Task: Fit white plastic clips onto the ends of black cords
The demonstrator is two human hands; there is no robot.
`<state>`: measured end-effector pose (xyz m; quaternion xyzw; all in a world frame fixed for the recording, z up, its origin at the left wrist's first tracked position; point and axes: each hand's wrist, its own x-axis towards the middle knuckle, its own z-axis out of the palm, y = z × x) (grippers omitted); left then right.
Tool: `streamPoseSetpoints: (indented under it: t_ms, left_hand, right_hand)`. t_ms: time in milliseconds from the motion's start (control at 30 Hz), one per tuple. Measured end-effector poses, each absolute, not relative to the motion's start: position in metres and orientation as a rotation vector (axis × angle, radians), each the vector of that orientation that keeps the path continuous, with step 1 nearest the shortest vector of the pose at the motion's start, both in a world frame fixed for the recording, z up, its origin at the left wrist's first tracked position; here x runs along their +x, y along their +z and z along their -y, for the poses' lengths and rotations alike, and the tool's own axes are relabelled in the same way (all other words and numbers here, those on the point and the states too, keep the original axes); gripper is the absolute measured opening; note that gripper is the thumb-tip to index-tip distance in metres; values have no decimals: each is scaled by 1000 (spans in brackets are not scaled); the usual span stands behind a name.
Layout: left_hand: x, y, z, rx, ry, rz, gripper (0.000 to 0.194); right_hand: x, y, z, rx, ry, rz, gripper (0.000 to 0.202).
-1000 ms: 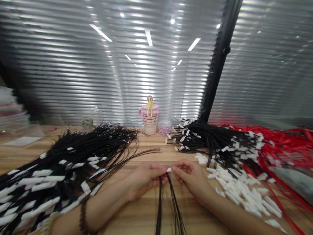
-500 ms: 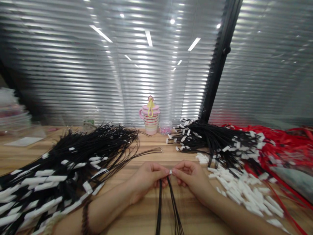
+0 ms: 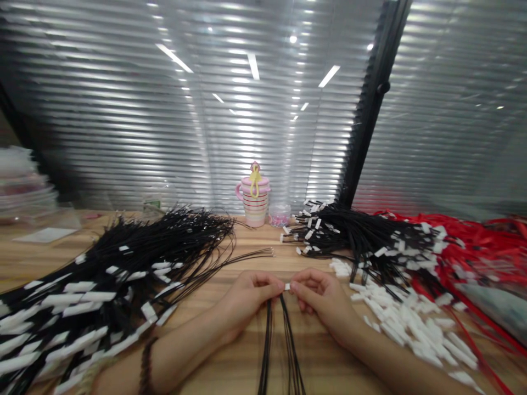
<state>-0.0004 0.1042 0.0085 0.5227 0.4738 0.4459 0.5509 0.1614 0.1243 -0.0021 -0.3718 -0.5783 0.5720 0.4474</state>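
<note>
Near the table's front middle, my left hand (image 3: 253, 299) pinches black cords (image 3: 289, 340) close to a small white connector (image 3: 287, 286). The cords hang down toward me in two strands. My right hand (image 3: 319, 293) is closed, with thumb and forefinger at the right end of that connector. On the left lies a large heap of black cords (image 3: 156, 241) with white connectors. Loose white pieces (image 3: 407, 318) are spread to the right of my right hand.
Behind stand a pink striped mug (image 3: 254, 206) and a small clear jar (image 3: 279, 215). More black cords (image 3: 349, 227) lie at back right, beside red ribbons (image 3: 486, 241). Clear containers (image 3: 24, 192) are stacked at far left, before window blinds (image 3: 185, 109).
The cords below my hands have swung slightly left. More of the white connector shows between my fingertips. The view has shifted a little.
</note>
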Motion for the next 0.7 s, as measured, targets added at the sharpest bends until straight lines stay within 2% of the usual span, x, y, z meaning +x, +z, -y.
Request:
streamPoseSetpoints:
  t_ms: [233,467,700]
  left_hand:
    - [-2,7,-108,1292,1131,-1037,19]
    - [0,7,-107,1324,1088,-986,21]
    - [-1,9,-107,1341,1097,-976,22]
  right_hand:
    - [163,-4,-123,-800,1614,1421,13]
    - [150,-2,-117,-878,1534,1534,27]
    - [151,-7,-117,-906,1525,1557,28]
